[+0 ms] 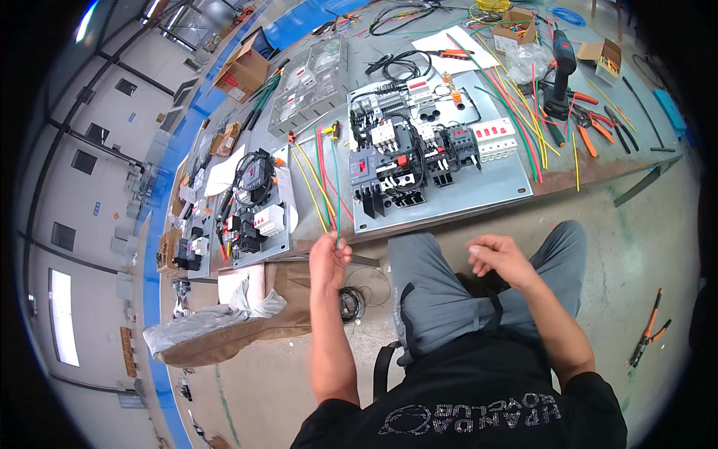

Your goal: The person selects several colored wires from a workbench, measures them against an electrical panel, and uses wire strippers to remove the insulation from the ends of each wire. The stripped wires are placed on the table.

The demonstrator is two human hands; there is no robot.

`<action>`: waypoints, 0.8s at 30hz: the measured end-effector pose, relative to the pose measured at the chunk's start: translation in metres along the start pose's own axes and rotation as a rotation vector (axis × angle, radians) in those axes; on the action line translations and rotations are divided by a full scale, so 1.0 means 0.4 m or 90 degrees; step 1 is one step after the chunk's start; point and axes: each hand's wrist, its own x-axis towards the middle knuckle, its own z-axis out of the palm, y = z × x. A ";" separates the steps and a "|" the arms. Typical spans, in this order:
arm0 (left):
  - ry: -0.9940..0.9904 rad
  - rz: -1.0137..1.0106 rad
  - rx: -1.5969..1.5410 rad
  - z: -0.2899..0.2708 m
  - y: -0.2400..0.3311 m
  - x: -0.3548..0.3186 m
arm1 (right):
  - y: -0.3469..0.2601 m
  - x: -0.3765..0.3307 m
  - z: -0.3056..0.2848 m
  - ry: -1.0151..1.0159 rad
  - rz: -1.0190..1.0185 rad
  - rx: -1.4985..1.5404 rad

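Observation:
My left hand is at the table's front edge, its fingers pinched on the lower end of a green wire. Yellow and red wires lie beside that wire. Over my lap, my right hand is closed with its fingers curled; whether anything small is between them cannot be made out. In front of me, a metal mounting plate carries a circuit breaker, contactors and a row of white miniature breakers, partly joined by black wiring.
A cordless drill, orange-handled pliers and loose wires lie at the right. A yellow-handled screwdriver rests left of the plate. Farther left is a second wired plate. An orange-handled tool lies on the floor.

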 end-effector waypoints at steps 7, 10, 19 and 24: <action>-0.024 0.022 -0.489 0.142 -0.122 -0.300 | -0.102 0.110 0.282 -0.228 -0.078 -0.110; -0.131 0.029 -0.413 0.194 -0.134 -0.359 | -0.162 0.127 0.363 -0.302 -0.174 -0.045; -0.327 0.046 -0.034 0.306 -0.119 -0.367 | -0.231 -0.008 0.251 -0.190 -0.188 0.053; -0.302 0.109 0.167 0.408 -0.131 -0.372 | -0.235 -0.059 0.161 -0.088 -0.231 0.003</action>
